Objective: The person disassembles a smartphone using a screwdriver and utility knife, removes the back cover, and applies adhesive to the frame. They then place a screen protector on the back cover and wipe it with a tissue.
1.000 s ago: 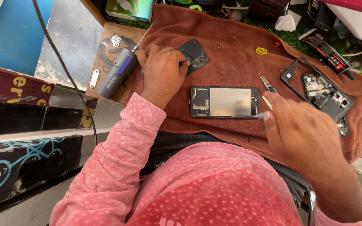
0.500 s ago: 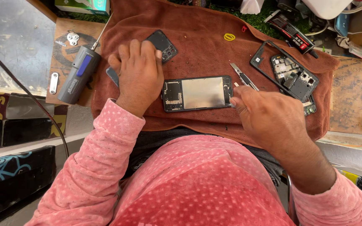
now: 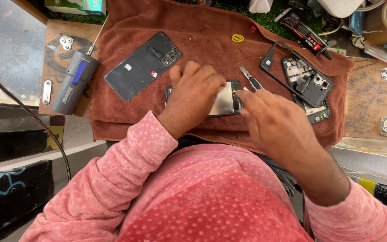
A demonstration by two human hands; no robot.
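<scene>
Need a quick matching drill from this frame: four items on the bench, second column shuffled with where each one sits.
Items:
1. black back cover
2. grey electric screwdriver
3. yellow rubber band
4. opened phone

Places:
A. on the wooden board, left of the brown towel
B. under the left hand, mid-towel
C. on the towel's left part, lying free
D. near the towel's far edge, centre

Pairs: 1-C, 2-A, 3-D, 4-B

The left hand [image 3: 193,96] hides most of the opened phone [image 3: 227,102], seemingly.
</scene>
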